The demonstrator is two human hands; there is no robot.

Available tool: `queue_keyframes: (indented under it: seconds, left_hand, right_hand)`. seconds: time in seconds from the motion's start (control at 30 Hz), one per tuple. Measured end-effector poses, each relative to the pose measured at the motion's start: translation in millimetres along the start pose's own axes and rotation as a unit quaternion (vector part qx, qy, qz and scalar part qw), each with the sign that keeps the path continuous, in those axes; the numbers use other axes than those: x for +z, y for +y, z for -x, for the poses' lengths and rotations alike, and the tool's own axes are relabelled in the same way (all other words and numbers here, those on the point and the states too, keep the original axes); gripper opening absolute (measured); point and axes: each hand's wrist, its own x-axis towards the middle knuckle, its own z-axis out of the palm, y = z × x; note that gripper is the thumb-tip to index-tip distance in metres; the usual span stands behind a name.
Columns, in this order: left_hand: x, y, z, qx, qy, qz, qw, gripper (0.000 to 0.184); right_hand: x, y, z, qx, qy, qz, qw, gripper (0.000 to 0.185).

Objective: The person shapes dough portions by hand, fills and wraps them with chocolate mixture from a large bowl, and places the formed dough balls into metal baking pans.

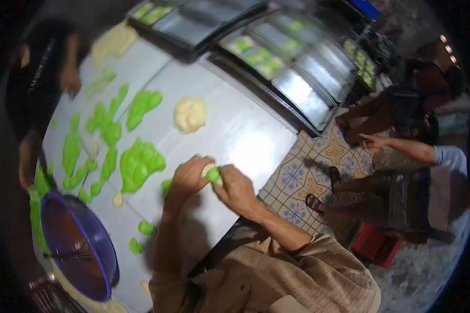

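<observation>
Between my two hands is a piece of dough, pale cream with bright green in it. My left hand curls around its left side. From the right, my right hand grips it with the thumb against the green part. Just beyond my hands a round cream dough ball rests on the white table. A wide green dough lump lies to the left of my left hand. Small green dough pieces sit nearer to me, beside my left forearm.
A purple basin stands at the left edge. Metal trays line the far side, some holding green and cream dough. A person in black stands at the left. Other people and a red crate are on the right.
</observation>
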Motion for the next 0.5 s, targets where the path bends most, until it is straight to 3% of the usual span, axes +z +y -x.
queue_keyframes:
  seconds: [0.1, 0.27, 0.4, 0.43, 0.5]
  left_hand:
    - [1, 2, 1, 0.094, 0.040, -0.024, 0.995, 0.027]
    - [-10, 43, -17, -0.028, 0.009, 0.060, 0.998, 0.025]
    - [-12, 69, -64, -0.007, 0.006, 0.085, 0.996, 0.033]
    - [-10, 70, -76, 0.019, 0.011, 0.093, 0.995, 0.034]
    - [-8, 74, -107, 0.075, 0.018, 0.109, 0.991, 0.036]
  right_hand:
    - [-18, -1, -1, 0.066, -0.076, -0.083, 0.991, 0.029]
    - [-49, 6, -9, 0.087, -0.039, -0.146, 0.985, 0.040]
    - [-95, 16, -32, 0.083, 0.006, -0.113, 0.990, 0.042]
    - [-100, 30, -37, 0.029, 0.046, -0.076, 0.996, 0.043]
    - [-125, 37, -54, 0.043, 0.036, -0.099, 0.994, 0.044]
